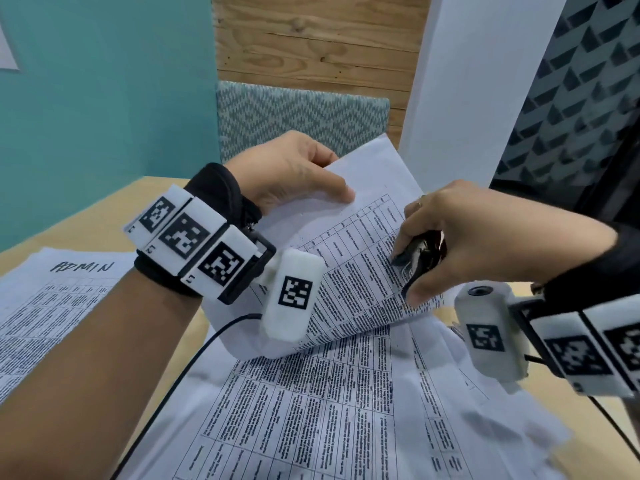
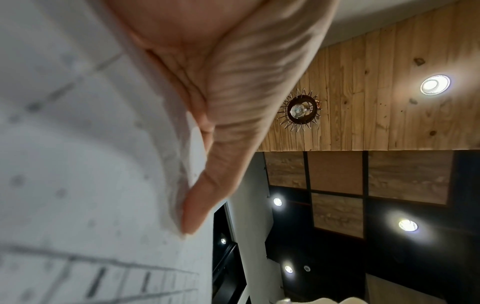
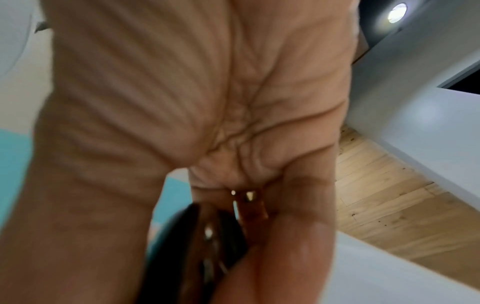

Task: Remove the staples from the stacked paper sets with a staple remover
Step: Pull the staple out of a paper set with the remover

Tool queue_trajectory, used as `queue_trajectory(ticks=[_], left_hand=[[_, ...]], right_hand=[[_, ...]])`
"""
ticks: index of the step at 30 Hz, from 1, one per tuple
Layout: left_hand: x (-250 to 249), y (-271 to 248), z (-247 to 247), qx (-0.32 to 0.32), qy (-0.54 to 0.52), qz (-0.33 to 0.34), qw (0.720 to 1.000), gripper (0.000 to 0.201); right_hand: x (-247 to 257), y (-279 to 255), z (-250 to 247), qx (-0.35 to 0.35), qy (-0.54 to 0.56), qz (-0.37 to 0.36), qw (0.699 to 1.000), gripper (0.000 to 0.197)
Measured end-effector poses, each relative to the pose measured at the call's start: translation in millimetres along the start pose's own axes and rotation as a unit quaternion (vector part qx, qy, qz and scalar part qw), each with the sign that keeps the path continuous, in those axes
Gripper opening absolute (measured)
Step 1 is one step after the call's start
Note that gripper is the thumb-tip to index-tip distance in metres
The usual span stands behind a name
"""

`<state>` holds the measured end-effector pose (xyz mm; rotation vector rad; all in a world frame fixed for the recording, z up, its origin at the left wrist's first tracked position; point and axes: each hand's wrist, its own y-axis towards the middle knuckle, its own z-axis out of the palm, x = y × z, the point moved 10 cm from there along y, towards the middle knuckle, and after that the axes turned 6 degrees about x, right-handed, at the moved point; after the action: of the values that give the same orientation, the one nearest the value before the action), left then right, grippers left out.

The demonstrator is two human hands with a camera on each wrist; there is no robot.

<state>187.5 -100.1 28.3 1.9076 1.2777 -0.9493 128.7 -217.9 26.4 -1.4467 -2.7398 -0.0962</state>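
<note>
Nearest the camera, a printed sheet with a ruled table lies flat on the light wooden table, its small type too blurred to read. To the left lies another paper set, and across its top is handwritten "ADMIN" in dark capitals.

Above these, a lifted paper set is held off the table, curling downward, its table text likewise unreadable. The right hand grips a black staple remover between thumb and fingers, its tip against the printed face of the lifted paper set near the right edge. A ring shows on one finger. In the right wrist view the tool is a dark blurred shape inside the curled fingers.

The left hand pinches the upper edge of the same set, thumb on top, fingers behind; the left wrist view shows the thumb pressed on the paper edge.

Beyond stands a chair back with a teal zigzag weave, then wooden panelling.
</note>
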Motion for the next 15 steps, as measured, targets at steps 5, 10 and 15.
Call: queue_trajectory(ticks=[5, 10, 15], left_hand=[[-7.3, -4.7, -2.4, 0.017, -0.004, 0.026, 1.000, 0.018], [-21.1, -11.1, -3.1, 0.041, -0.023, 0.061, 0.997, 0.020], [-35.4, -17.6, 6.7, 0.088, -0.053, 0.085, 0.991, 0.029]], right_hand=[[-10.7, -12.8, -25.0, -0.034, 0.124, -0.013, 0.992, 0.043], [-36.2, -23.7, -43.6, -0.061, 0.300, -0.041, 0.951, 0.045], [-46.6, -12.5, -33.2, -0.044, 0.362, -0.057, 0.930, 0.052]])
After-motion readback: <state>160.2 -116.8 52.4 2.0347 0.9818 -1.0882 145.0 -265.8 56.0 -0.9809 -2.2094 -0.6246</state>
